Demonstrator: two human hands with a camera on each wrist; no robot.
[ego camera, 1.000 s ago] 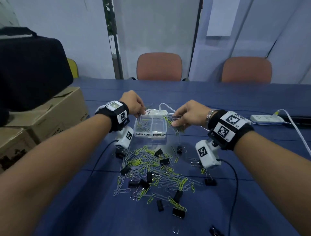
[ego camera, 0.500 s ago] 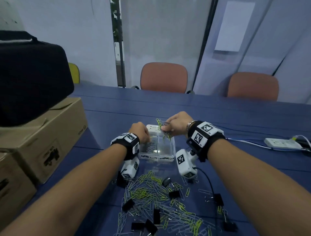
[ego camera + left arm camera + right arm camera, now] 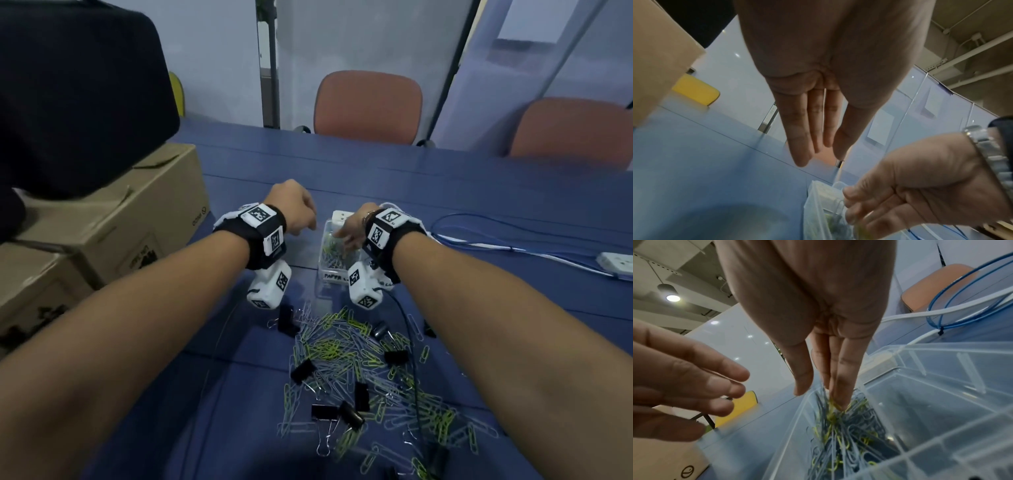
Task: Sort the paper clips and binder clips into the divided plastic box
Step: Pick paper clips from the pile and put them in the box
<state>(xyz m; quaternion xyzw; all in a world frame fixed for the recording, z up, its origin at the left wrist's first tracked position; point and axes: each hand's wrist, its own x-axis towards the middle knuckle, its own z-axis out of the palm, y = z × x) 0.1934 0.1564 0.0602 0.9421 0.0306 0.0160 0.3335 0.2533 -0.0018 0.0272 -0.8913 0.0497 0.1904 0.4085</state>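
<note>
The clear divided box (image 3: 331, 276) stands on the blue table beyond a loose pile of green and silver paper clips (image 3: 346, 349) mixed with black binder clips (image 3: 303, 370). My right hand (image 3: 349, 233) reaches down into the box's left compartment. In the right wrist view its fingers are straight, the right hand (image 3: 821, 398) touching the heap of paper clips (image 3: 840, 443) inside the box (image 3: 920, 402). My left hand (image 3: 296, 209) hovers left of the box, off the table. In the left wrist view the left hand (image 3: 818, 155) has straight fingers and holds nothing.
Cardboard boxes (image 3: 113, 233) with a black bag (image 3: 68, 102) on top stand at the left. A white power strip (image 3: 616, 262) and a blue cable (image 3: 479, 222) lie at the right. Two orange chairs (image 3: 368, 106) stand behind the table.
My right hand carried a bunch of paper clips over the box and now has straight fingers in the left compartment, the clips lying there. My left hand drew away left from the box.
</note>
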